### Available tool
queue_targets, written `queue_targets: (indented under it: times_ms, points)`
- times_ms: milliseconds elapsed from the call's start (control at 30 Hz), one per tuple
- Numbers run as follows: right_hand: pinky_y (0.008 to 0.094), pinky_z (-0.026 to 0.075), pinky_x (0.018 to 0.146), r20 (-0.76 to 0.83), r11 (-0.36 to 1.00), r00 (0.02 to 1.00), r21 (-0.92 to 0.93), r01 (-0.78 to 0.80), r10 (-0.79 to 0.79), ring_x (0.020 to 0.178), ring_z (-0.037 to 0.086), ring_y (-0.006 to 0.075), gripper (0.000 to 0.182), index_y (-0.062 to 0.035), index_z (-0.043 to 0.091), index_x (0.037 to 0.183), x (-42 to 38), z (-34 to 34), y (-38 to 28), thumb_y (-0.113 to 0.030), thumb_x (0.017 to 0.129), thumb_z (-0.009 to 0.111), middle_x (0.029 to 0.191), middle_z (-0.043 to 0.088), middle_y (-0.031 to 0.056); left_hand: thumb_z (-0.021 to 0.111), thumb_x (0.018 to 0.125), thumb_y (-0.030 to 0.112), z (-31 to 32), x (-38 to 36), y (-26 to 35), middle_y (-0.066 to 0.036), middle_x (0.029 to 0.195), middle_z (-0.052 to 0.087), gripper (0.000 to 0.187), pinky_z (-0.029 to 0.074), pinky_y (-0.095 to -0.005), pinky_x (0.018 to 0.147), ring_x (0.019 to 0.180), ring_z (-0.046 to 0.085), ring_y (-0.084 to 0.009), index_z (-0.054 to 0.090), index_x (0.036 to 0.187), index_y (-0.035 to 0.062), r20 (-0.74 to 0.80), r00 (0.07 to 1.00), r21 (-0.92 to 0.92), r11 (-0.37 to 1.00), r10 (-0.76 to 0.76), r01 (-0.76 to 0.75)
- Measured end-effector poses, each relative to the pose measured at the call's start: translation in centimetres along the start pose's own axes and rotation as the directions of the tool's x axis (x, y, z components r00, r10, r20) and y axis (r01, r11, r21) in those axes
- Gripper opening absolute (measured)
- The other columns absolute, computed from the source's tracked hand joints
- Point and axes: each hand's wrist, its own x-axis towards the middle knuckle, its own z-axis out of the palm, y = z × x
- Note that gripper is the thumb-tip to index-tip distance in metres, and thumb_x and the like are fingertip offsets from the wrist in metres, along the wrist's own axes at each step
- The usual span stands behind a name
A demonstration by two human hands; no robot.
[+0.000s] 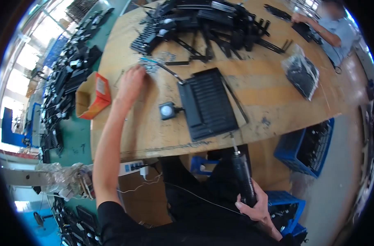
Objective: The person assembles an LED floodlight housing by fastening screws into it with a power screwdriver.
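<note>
In the head view my right hand point(256, 205) grips a black electric screwdriver point(244, 180), its bit pointing up at the table's front edge. My left hand point(132, 84) rests low over the tabletop with its fingers curled together; whatever they may pinch is hidden. Just right of those fingertips lies a scattered pile of small metal screws point(164, 58). Between my hands a black floodlight point(207, 104) lies with its ribbed back up. A small sensor with a white dome point(167, 110) sticks out from its left side, and a cable point(164, 67) runs from its upper corner.
An open orange cardboard box point(100, 95) stands at the table's left edge. Black lamp parts point(203, 24) are heaped at the back. A plastic bag of dark parts point(302, 76) lies right. Blue crates point(295, 153) stand below, and a co-worker point(336, 33) sits far right.
</note>
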Motion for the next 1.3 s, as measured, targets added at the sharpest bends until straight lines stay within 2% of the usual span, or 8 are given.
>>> queue_targets:
  times_ms: [133,267,400,467,667,1100,1200,1300]
  points:
    - [0.0295,0.053,0.091,0.025,0.996,0.996,-0.009,-0.087,0.088,0.098,0.067,0.0128,0.092,0.0084,0.04,0.156,-1.3,0.0,-0.4,-0.018,0.081,0.087,0.105,0.071,0.0073,0.058,0.097,0.007,-2.9,0.5,1.5,-0.019,0.112,0.073,0.014,0.055,-0.0513,0.089,0.102,0.07,-0.0405,0.07,0.103,0.0005,0.092,0.978,-0.135,0.97,-0.189,0.2]
    - [0.03,0.052,0.095,0.05,0.994,0.996,0.073,-0.078,0.075,0.103,0.066,0.0129,0.088,0.0078,0.041,0.156,-1.0,0.3,-0.6,-0.015,0.084,0.085,0.113,0.069,0.0064,0.063,0.097,0.003,-9.0,-2.3,8.2,-0.015,0.104,0.075,0.013,0.056,-0.0407,0.083,0.089,0.071,-0.0334,0.073,0.104,0.0006,-0.138,0.853,-0.532,0.764,-0.504,0.366]
    - [0.0279,0.053,0.088,0.073,0.997,0.995,0.031,-0.067,0.065,0.095,0.066,0.0107,0.086,0.0074,0.04,0.157,-0.1,0.4,-1.0,-0.014,0.086,0.084,0.114,0.068,0.0059,0.07,0.09,-0.003,-12.6,-6.4,17.3,-0.011,0.11,0.076,0.013,0.053,-0.0373,0.094,0.107,0.071,-0.0295,0.073,0.102,0.0033,-0.217,0.927,-0.695,0.715,-0.306,0.074]
    - [0.0233,0.05,0.057,0.096,0.988,0.992,0.123,-0.091,0.079,0.062,0.06,0.0072,0.087,0.0056,0.036,0.159,0.6,0.8,-1.7,-0.01,0.086,0.081,0.088,0.066,0.0046,0.073,0.089,-0.001,-12.2,-6.8,20.4,-0.009,0.114,0.076,0.013,0.049,-0.0416,0.103,0.121,0.068,-0.029,0.073,0.1,0.0048,-0.232,0.968,-0.677,0.73,-0.099,-0.088]
    - [0.0237,0.05,0.055,0.124,0.963,0.989,0.243,-0.114,0.086,0.06,0.062,0.0086,0.089,0.0078,0.033,0.16,1.0,1.2,-1.5,-0.007,0.086,0.08,0.087,0.067,0.0069,0.073,0.091,0.004,-8.9,-7.1,23.6,-0.006,0.122,0.076,0.009,0.038,-0.047,0.114,0.129,0.063,-0.0297,0.073,0.1,0.0046,-0.129,0.991,-0.742,0.659,0.038,-0.122]
    - [0.0216,0.049,0.059,0.16,0.943,0.984,0.308,-0.128,0.082,0.065,0.058,0.0043,0.084,0.0032,0.039,0.159,1.1,1.4,-1.7,-0.006,0.086,0.081,0.093,0.064,0.0007,0.075,0.091,0.007,-8.7,-7.9,25.1,-0.005,0.125,0.075,0.01,0.031,-0.0529,0.119,0.133,0.058,-0.0289,0.077,0.101,0.0059,-0.09,0.996,-0.755,0.653,-0.026,-0.052]
    - [0.0232,0.053,0.072,0.147,0.969,0.985,0.215,-0.121,0.091,0.079,0.062,0.0063,0.084,0.0036,0.041,0.158,1.4,1.1,-1.3,-0.008,0.086,0.082,0.102,0.066,0.0024,0.073,0.092,0.004,-9.0,-7.7,24.5,-0.008,0.124,0.075,0.017,0.034,-0.0502,0.118,0.131,0.061,-0.0295,0.077,0.108,0.0055,-0.129,0.992,-0.725,0.681,0.018,-0.107]
    - [0.0265,0.054,0.089,0.106,0.993,0.994,0.116,-0.024,0.012,0.098,0.064,0.0102,0.085,0.0046,0.042,0.157,1.6,1.3,-0.2,-0.011,0.085,0.084,0.116,0.068,0.0061,0.066,0.097,-0.002,-10.1,-5.5,23.6,-0.016,0.124,0.074,0.021,0.052,-0.0401,0.102,0.116,0.07,-0.0325,0.075,0.115,0.0012,-0.082,0.99,-0.744,0.668,-0.111,0.013]
